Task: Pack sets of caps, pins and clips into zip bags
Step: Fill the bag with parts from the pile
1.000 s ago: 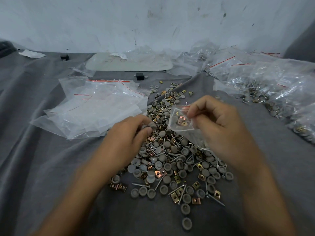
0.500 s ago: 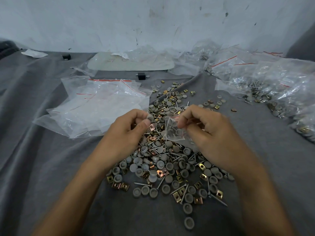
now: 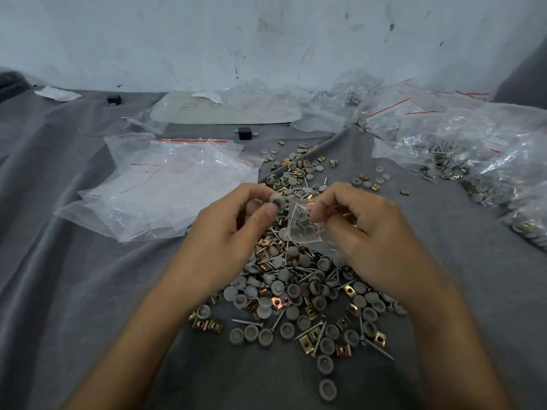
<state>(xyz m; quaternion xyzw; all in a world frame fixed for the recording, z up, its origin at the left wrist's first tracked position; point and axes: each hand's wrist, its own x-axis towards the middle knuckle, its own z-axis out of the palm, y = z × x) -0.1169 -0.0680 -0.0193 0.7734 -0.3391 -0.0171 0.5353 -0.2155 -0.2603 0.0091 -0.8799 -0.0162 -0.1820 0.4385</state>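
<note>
A grey round plastic cap is pinched between the thumb and forefinger of the left hand. It is held in the air just beside the mouth of a small clear zip bag, not yet inside it. The right hand pinches that bag's upper edge with curled fingertips. Several grey caps show through the plastic (whether pins or clips are in there too, I cannot tell).

The step in hand looks like loading caps into the bag. The next move would call for the mouth to be kept agape while the cap is carried the short way across and dropped in. The film is limp, so the opening could fold shut.

Directly below both hands lies the loose heap of grey caps, steel pins and brass-coloured square clips, in the middle of the wrinkled grey cloth. Toward the cloth's left side sits a stack of empty clear zip bags with red seal strips. Along its right edge lie filled bags.
</note>
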